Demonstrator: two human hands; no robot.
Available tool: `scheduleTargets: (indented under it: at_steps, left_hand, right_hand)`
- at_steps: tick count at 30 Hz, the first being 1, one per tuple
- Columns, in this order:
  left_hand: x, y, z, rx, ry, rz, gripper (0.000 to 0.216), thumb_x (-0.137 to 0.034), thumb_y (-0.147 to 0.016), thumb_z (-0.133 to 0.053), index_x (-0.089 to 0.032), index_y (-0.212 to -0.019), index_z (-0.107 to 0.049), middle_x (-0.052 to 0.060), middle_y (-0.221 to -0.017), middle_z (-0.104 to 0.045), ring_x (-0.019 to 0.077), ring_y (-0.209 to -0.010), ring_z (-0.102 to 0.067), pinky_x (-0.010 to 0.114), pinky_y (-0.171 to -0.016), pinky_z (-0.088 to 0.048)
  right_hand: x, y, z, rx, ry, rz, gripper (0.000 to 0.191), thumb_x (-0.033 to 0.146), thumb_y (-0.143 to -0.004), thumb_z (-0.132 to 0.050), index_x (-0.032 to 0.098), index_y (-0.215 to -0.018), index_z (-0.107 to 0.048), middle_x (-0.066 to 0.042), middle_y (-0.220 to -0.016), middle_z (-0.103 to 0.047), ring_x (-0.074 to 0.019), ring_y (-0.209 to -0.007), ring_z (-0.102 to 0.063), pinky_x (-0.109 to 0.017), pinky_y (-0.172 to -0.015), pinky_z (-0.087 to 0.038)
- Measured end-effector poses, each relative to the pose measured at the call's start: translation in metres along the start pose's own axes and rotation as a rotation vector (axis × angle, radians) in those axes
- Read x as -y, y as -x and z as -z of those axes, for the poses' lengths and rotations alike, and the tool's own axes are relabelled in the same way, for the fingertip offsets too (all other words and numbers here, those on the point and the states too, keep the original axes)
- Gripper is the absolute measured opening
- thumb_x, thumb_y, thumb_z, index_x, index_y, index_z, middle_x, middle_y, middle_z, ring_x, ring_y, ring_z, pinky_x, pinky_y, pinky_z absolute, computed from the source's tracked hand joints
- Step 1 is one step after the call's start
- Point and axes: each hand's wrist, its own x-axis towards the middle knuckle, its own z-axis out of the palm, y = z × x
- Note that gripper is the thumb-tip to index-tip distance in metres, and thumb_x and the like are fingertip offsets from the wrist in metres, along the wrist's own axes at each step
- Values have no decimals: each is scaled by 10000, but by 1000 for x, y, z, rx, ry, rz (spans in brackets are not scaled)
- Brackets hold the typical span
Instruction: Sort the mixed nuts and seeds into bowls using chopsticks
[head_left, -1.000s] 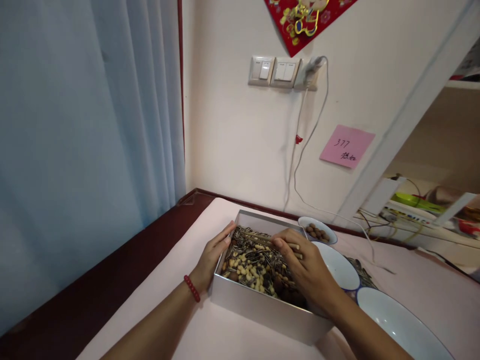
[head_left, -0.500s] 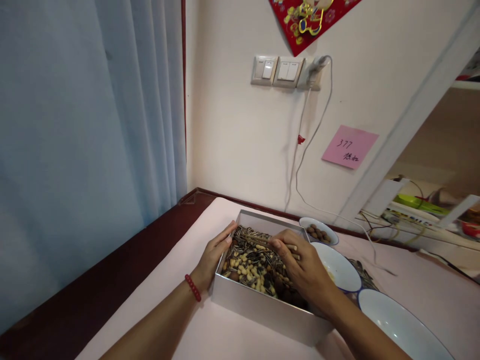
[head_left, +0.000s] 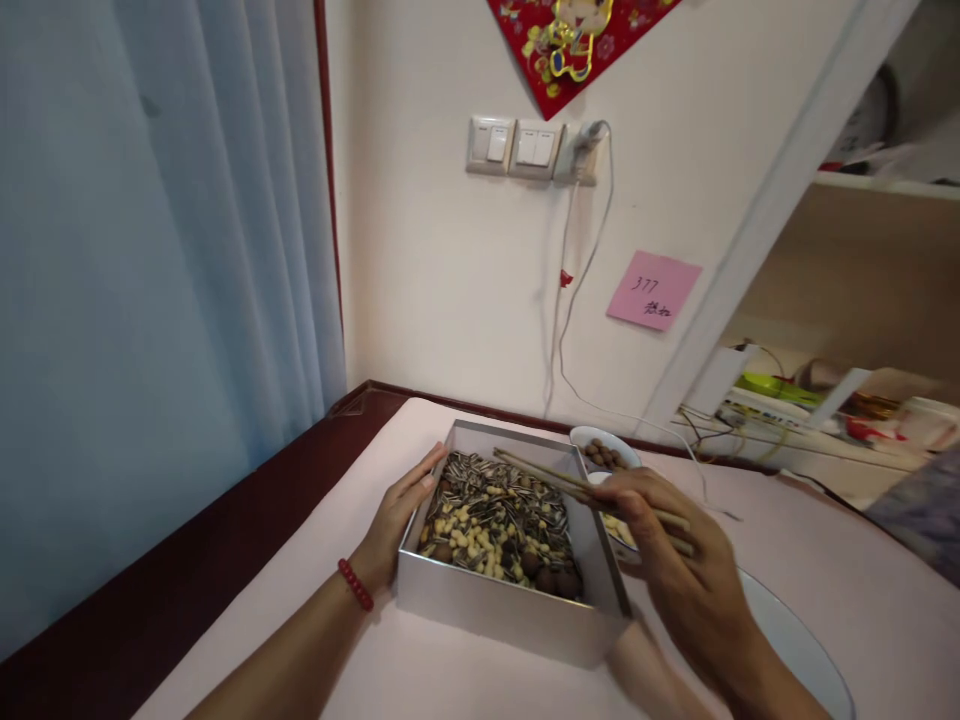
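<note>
A silver rectangular box (head_left: pixel 495 605) holds striped sunflower seeds (head_left: pixel 480 485), yellowish peanuts (head_left: pixel 472 540) and round brown nuts (head_left: pixel 555 580). My left hand (head_left: pixel 386 530) grips its left wall, fingers along the outside and thumb by the rim. In my right hand (head_left: pixel 675 560) is a pair of wooden chopsticks (head_left: pixel 544 475), pointing left above the box's far part. Their tips are close together; whether anything is between them I cannot tell. This hand is beyond the box's right wall, partly covering a bowl with pale pieces (head_left: pixel 619 530).
A white bowl (head_left: pixel 576 437) of round brown nuts stands behind the box. Another larger white bowl (head_left: pixel 799 640) is partly behind my right forearm. A white cable (head_left: pixel 637 412) runs from the wall socket onto the pink tabletop (head_left: pixel 810 540). Shelves (head_left: pixel 885 185) are at right.
My right hand has lifted the chopsticks out of the seeds and moved right, past the box's wall. My left hand stays on the box. The view has turned slightly right.
</note>
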Motion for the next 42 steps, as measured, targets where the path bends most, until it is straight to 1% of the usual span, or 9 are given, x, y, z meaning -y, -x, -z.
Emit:
scheduleTargets:
  at_steps: [4,8,11,14,20,26,32,37,42]
  left_hand:
    - [0,-2,0,-14,-26,-5,561,-479,-817,-708,-230,-1315,-637,54,-1532,-441,339,-1421,-372,435,-1163,-328]
    - [-1,-2,-2,-11,4,28,604,-487,-827,-692,-236,-1367,-589,64,-1547,-416,357,-1408,-388,467,-1150,-348]
    - [-1,-2,-3,-17,-9,19,595,-479,-832,-691,-237,-1366,-589,60,-1550,-413,342,-1419,-373,459,-1181,-293]
    - [-1,-2,-3,-13,-19,23,590,-488,-836,-684,-256,-1368,-585,43,-1543,-425,337,-1417,-378,454,-1166,-326]
    - [-1,-1,-4,-17,-29,6,591,-492,-831,-688,-239,-1357,-597,44,-1526,-449,338,-1403,-401,436,-1149,-358]
    - [0,0,-3,-12,2,-1,546,-481,-820,-711,-251,-1311,-640,43,-1542,-424,340,-1411,-388,451,-1166,-324]
    - [0,1,-3,-5,22,-5,521,-456,-836,-700,-237,-1306,-645,48,-1546,-419,333,-1430,-356,448,-1181,-287]
    - [0,1,-2,-3,12,-23,514,-460,-815,-716,-231,-1273,-673,47,-1551,-409,342,-1446,-322,438,-1179,-291]
    - [5,-1,2,22,21,-28,490,-435,-843,-688,-238,-1291,-659,50,-1552,-413,330,-1446,-326,438,-1178,-292]
  right_hand:
    - [-8,15,55,-278,99,-94,261,439,-945,-560,235,-911,-719,-76,-972,-694,-261,-932,-660,-393,-823,-543]
    - [-28,31,100,-521,122,-247,323,537,-898,-597,232,-902,-700,-72,-982,-693,-277,-920,-689,-465,-911,-535]
    - [-49,40,118,-545,169,-390,419,633,-844,-607,225,-888,-693,-73,-941,-700,-291,-884,-707,-494,-909,-540]
    - [-60,44,121,-507,189,-487,481,675,-820,-604,215,-924,-700,-78,-927,-712,-294,-865,-717,-497,-909,-543]
    - [-33,35,90,-442,81,-326,366,575,-883,-593,235,-924,-722,-69,-962,-728,-263,-920,-711,-407,-908,-548]
    - [3,22,27,-122,-46,-104,253,417,-954,-550,250,-907,-734,-59,-956,-707,-220,-887,-687,-276,-713,-575]
    - [19,13,-27,200,-136,-17,227,322,-998,-484,248,-944,-691,-34,-896,-678,-186,-863,-656,-255,-735,-524]
    - [19,3,-45,273,-136,24,243,312,-1003,-469,225,-850,-638,-30,-853,-655,-178,-826,-636,-256,-722,-493]
    - [16,-3,-54,318,-120,31,227,305,-1006,-467,223,-869,-629,-23,-842,-643,-174,-816,-625,-262,-731,-475]
